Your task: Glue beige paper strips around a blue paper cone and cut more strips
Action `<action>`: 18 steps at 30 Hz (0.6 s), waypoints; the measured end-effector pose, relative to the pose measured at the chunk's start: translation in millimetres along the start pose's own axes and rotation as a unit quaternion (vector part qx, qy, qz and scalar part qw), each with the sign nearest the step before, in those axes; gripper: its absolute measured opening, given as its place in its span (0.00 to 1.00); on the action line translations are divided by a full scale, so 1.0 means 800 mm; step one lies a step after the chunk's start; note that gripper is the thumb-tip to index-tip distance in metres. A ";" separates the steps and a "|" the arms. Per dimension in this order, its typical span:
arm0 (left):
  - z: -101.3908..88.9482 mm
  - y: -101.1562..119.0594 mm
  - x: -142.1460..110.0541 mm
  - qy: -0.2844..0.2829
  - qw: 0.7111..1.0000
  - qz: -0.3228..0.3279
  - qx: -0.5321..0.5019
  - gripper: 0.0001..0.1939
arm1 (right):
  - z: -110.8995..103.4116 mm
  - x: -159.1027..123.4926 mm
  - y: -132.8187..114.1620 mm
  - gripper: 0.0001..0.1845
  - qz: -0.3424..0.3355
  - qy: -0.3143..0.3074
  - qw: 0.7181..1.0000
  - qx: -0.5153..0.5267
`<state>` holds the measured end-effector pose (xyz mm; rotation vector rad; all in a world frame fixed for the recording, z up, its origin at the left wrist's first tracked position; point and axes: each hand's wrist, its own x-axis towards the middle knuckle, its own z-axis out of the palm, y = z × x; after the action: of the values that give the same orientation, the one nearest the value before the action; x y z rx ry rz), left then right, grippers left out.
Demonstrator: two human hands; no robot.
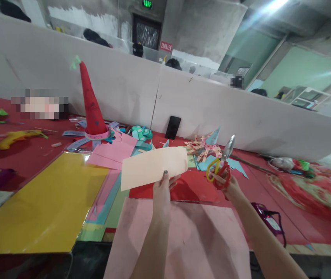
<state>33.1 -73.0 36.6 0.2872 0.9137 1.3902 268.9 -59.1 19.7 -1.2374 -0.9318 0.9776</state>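
A cream sheet of paper (150, 166), longer than it is wide, is pinched near its lower right edge by my left hand (164, 186). My right hand (226, 185) grips a pair of scissors (227, 149) with one yellow and one red handle loop. Their blades point up and stay apart from the paper. Below both hands lies a large pink sheet (183, 240), with a red sheet (188, 186) just beyond it. Part of the cream sheet's right edge curls slightly.
A red paper cone (91, 100) stands back left near a yellow sheet (46, 201) and a yellow glue gun (20, 137). A black phone (173, 127) leans on the white partition (212, 104). Paper spikes (204, 147) and red netting (311, 190) lie to the right.
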 end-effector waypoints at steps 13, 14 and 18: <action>0.000 -0.005 -0.008 0.034 0.985 0.100 0.137 0.08 | 0.211 -0.084 0.026 0.23 0.062 0.170 0.963 0.199; -0.002 -0.005 -0.008 0.043 0.984 0.091 0.149 0.10 | 0.217 -0.087 0.035 0.25 0.101 0.181 0.959 0.195; -0.007 0.003 -0.017 0.066 0.970 0.163 0.165 0.15 | 0.216 -0.091 0.046 0.23 0.127 0.134 0.963 0.196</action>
<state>28.3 -87.1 40.0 0.6265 1.2525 1.5682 79.5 -72.2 -2.2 -1.1281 -0.3486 1.1000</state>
